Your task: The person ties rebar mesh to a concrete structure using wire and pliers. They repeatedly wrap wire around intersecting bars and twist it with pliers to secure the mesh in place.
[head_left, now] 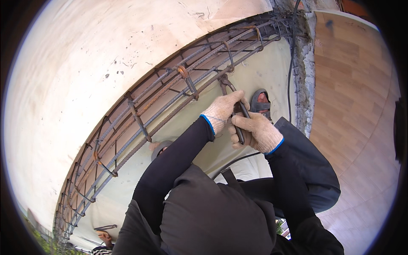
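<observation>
A pair of pincers (pixel 228 85) has its jaws at the lower long bar of a curved rebar cage (pixel 170 111). My right hand (pixel 257 131), in a cream knitted glove with a blue cuff, is closed around the handles. My left hand (pixel 224 109), gloved the same way, is closed on the pincers nearer the jaws. A thin wire runs by its cuff; where its ends go is hidden. Whether the jaws grip a tie wire is too small to tell. Rusty stirrups (pixel 185 76) wrap the long bars.
A pale board (pixel 106 63) curves beyond the cage. Cream sheeting (pixel 259 68) lies under my sandalled foot (pixel 260 102). A black cable (pixel 291 72) runs along a rough concrete edge (pixel 302 80), beside wood-look flooring (pixel 352 80). At lower left is another person's hand (pixel 104 238) near a metal tool (pixel 105 228).
</observation>
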